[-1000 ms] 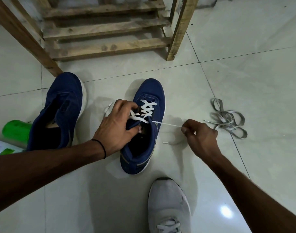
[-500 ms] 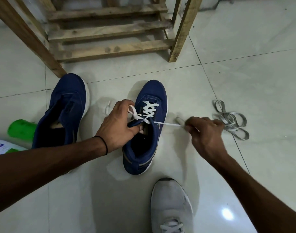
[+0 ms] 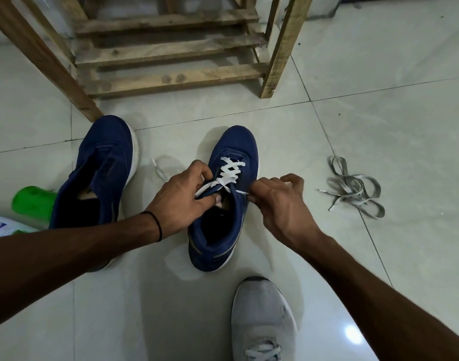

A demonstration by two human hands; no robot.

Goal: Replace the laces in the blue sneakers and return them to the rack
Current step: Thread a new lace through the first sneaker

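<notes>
1. Returning to the blue sneaker on the floor, the right hand is pinching the white lace tip at an eyelet, apparently starting another crossing.
2. The left hand is still gripping the sneaker's side.
3. The second blue sneaker is waiting unlaced near the rack.

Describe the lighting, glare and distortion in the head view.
Head view: dim, greenish light; a bright glare spot on the floor at lower right; soft shadows left of the laced blue sneaker; the wide-angle lens splays the wooden rack legs outward; forearms underexposed; the white lace reads crisp, no visible motion blur.
</notes>
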